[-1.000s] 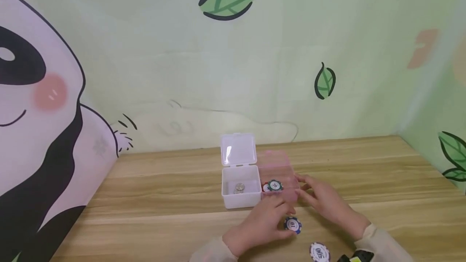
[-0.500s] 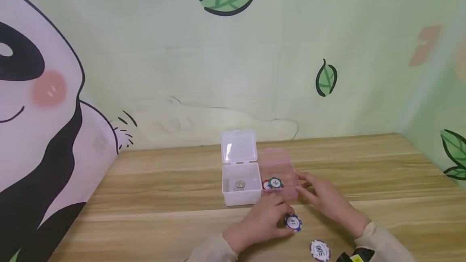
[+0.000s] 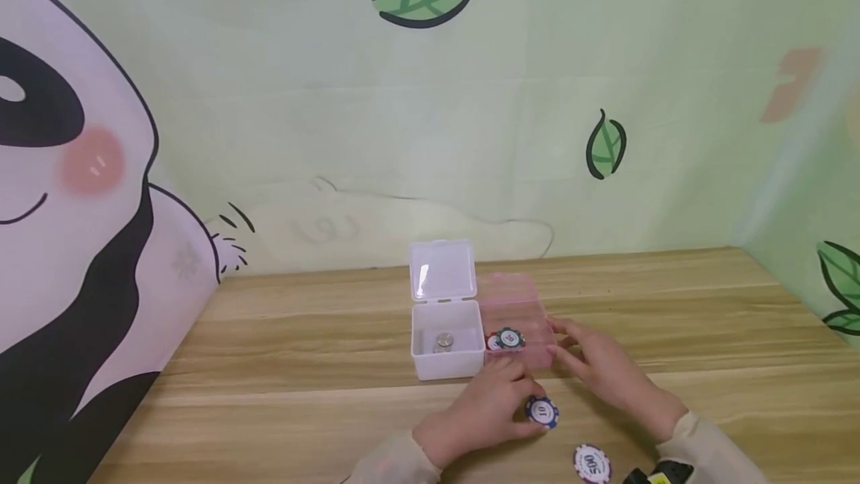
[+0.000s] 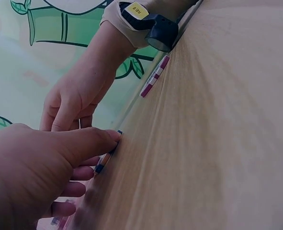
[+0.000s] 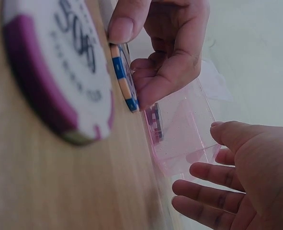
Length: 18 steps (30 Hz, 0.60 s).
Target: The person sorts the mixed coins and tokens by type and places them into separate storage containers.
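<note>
My left hand (image 3: 480,411) pinches a blue-edged poker chip (image 3: 542,412) marked 10 by its rim, between thumb and index finger. In the right wrist view this chip (image 5: 125,79) is at the table surface. Beside the box's right wall is my right hand (image 3: 608,364), its fingers extended and fingertips at the wall. The pink see-through box (image 3: 534,320) has its lid folded back. Inside it lie a green-edged chip (image 3: 510,338) and a red-edged chip (image 3: 493,343), partly overlapped. A purple-edged chip (image 3: 593,463) marked 500 lies on the table near my right wrist.
Against the pink box's left side stands a white box (image 3: 449,366) with its lid open and coins (image 3: 444,340) inside. The wooden table (image 3: 269,364) meets a green cloth backdrop (image 3: 302,133) printed with a panda and leaves.
The blue chip's printed number looks turned compared with one second ago. The head view has shifted slightly. Both hands stay in nearly the same places beside the boxes.
</note>
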Tool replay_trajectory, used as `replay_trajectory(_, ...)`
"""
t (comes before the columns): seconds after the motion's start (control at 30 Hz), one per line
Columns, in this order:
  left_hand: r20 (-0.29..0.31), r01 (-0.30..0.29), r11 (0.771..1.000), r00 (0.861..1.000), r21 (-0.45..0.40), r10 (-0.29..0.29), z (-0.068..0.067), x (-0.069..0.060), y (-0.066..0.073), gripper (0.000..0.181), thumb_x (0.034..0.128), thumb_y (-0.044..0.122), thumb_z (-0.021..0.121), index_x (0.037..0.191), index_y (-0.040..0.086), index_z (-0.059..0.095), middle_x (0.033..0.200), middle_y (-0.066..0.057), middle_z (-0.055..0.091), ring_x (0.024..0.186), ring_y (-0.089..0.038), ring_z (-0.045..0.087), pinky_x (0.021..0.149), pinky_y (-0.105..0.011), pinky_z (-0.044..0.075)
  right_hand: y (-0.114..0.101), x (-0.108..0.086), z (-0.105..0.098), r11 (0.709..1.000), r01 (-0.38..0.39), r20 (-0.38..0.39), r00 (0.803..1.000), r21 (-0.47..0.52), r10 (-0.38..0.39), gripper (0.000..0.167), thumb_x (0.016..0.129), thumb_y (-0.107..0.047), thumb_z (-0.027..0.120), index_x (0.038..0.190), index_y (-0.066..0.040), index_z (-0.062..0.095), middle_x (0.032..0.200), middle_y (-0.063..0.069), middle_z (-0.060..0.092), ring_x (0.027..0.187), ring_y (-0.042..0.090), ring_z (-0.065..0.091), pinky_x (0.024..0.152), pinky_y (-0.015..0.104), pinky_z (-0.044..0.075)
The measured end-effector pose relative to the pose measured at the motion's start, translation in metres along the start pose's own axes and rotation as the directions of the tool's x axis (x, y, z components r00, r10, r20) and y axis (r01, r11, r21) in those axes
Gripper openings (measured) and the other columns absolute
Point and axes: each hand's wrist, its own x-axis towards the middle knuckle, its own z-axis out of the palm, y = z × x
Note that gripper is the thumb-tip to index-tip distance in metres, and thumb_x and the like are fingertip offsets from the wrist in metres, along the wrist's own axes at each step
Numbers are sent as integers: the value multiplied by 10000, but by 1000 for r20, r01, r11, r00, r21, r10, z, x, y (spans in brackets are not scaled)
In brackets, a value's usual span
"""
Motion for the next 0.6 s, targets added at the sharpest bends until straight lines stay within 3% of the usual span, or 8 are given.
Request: replay_trajectory(0.6,21,55,997,998,-46,-54,0,1,2,337,766,469,756,953,202,674,908,115,543,958,-57,507,936,-206,416,2,1,3,1000,-24,12,1000,-2,24,462,949,-201,588,1363,-19,491,1210,202,652,941,280,692,807,425,576)
